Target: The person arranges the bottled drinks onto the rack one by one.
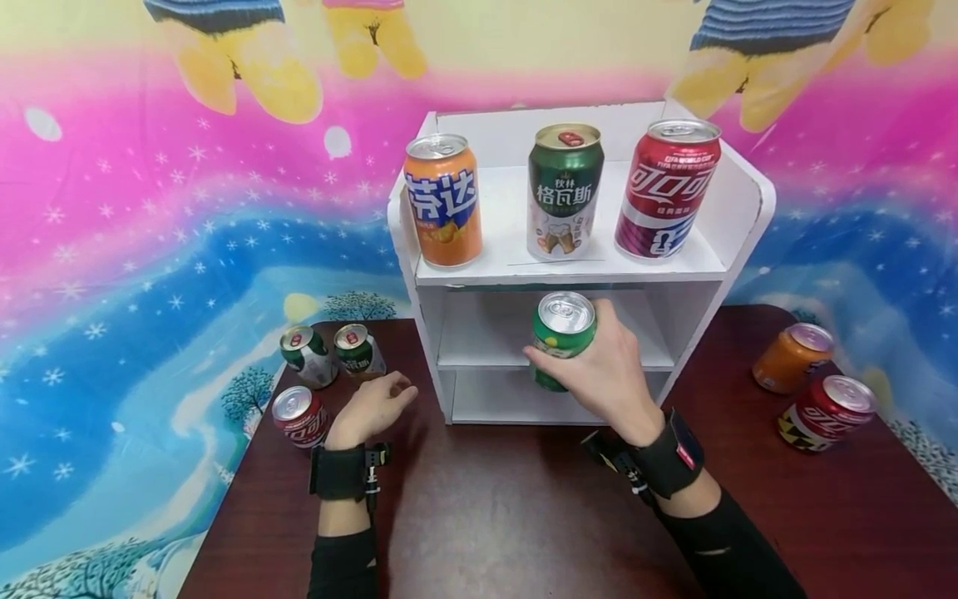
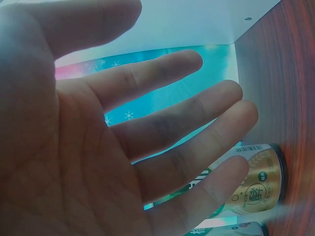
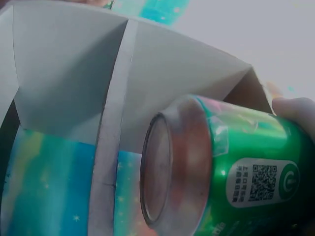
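Note:
My right hand [image 1: 609, 366] grips a green soda can [image 1: 563, 337] around its side, holding it up in front of the white shelf unit's [image 1: 569, 268] middle level. In the right wrist view the silver base of the green can [image 3: 261, 172] points toward the shelf compartments. My left hand [image 1: 372, 408] hovers over the table with relaxed, spread fingers and holds nothing. Close to it stand two green-and-white kvass cans, one [image 1: 361, 351] just behind the hand and one [image 1: 308, 358] farther left, plus a red cola can [image 1: 301, 418].
On the top shelf stand an orange Fanta can [image 1: 445, 204], a green kvass can [image 1: 565, 191] and a red cola can [image 1: 669, 190]. At the right of the dark wood table [image 1: 494, 516] are an orange can [image 1: 792, 359] and a red can [image 1: 827, 413]. A patterned cloth hangs behind.

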Available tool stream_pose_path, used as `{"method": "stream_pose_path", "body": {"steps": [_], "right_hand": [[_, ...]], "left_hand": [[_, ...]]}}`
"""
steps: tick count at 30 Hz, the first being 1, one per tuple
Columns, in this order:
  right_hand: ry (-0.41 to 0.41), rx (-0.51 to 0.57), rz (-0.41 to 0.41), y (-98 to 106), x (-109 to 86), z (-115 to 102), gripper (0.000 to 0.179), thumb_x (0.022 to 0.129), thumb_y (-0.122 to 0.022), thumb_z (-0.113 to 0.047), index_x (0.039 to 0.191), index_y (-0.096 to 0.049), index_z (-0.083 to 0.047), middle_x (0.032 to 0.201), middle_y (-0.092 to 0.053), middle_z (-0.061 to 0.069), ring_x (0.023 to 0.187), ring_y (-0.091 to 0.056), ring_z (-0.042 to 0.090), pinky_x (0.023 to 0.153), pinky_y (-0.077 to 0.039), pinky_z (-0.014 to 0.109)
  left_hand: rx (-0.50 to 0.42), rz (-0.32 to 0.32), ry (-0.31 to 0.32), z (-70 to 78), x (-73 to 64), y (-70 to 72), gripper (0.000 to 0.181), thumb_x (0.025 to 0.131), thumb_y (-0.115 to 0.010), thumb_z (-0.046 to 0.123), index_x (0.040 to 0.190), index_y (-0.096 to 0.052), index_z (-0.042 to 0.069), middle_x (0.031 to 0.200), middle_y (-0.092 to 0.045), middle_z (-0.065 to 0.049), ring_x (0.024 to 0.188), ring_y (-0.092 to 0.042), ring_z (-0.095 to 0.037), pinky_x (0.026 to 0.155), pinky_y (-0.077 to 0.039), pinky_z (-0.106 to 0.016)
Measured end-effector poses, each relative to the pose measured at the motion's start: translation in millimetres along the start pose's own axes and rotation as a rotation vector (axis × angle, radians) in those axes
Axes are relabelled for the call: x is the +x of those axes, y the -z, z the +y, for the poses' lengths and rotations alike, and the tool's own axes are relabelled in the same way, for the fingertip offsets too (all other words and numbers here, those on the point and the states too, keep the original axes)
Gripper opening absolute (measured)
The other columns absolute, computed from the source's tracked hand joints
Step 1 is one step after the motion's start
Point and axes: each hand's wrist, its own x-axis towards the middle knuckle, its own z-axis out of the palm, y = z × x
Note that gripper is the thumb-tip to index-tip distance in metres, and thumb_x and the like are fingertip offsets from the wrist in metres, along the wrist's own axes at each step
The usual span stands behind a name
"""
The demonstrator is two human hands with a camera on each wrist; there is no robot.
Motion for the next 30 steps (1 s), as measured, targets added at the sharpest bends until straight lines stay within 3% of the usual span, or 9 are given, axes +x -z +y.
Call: {"method": "stream_pose_path", "body": {"steps": [6, 13, 23, 30], "right_hand": [[-0.031, -0.045, 0.025, -9, 11.4, 3, 0.091, 0.065, -0.08, -0.056, 0.126, -0.041, -0.001, 0.109, -0.057, 0.014, 0.095, -0.058, 0.028, 0.077, -0.049, 0.045], [-0.085, -0.016, 0.011, -18, 20.9, 9, 0.096, 0.066, -0.077, -0.06, 0.131, -0.037, -0.002, 0.111, -0.056, 0.015, 0.094, -0.06, 0.028, 0.079, -0.051, 0.045], [-0.123, -0.093, 0.124, -40, 26.0, 2, 0.091, 0.062, -0.082, -0.053, 0.123, -0.041, 0.001, 0.099, -0.058, 0.016, 0.082, -0.06, 0.031, 0.066, -0.049, 0.046], [-0.12, -0.089, 0.15, -49, 27.2, 0, 0.097, 0.061, -0.083, -0.052, 0.128, -0.038, 0.0, 0.105, -0.055, 0.017, 0.086, -0.058, 0.032, 0.069, -0.048, 0.048]], "left_hand": [[0.0, 0.004, 0.004, -1.0, 0.6, -1.7, 0.033, 0.097, -0.052, 0.032, 0.119, -0.06, 0.008, 0.111, -0.064, -0.01, 0.096, -0.06, -0.025, 0.082, -0.047, -0.047], [0.002, 0.0, 0.016, -0.1, 1.1, -2.5, 0.034, 0.097, -0.052, 0.033, 0.119, -0.06, 0.009, 0.111, -0.064, -0.01, 0.096, -0.06, -0.025, 0.081, -0.048, -0.047], [0.008, 0.016, -0.008, -3.5, -0.5, 2.9, 0.032, 0.097, -0.052, 0.031, 0.116, -0.061, 0.008, 0.107, -0.064, -0.009, 0.093, -0.06, -0.024, 0.081, -0.048, -0.046], [-0.006, 0.016, -0.012, -3.9, -1.0, 1.6, 0.033, 0.097, -0.052, 0.031, 0.117, -0.061, 0.007, 0.108, -0.064, -0.01, 0.093, -0.06, -0.024, 0.081, -0.048, -0.046]]}}
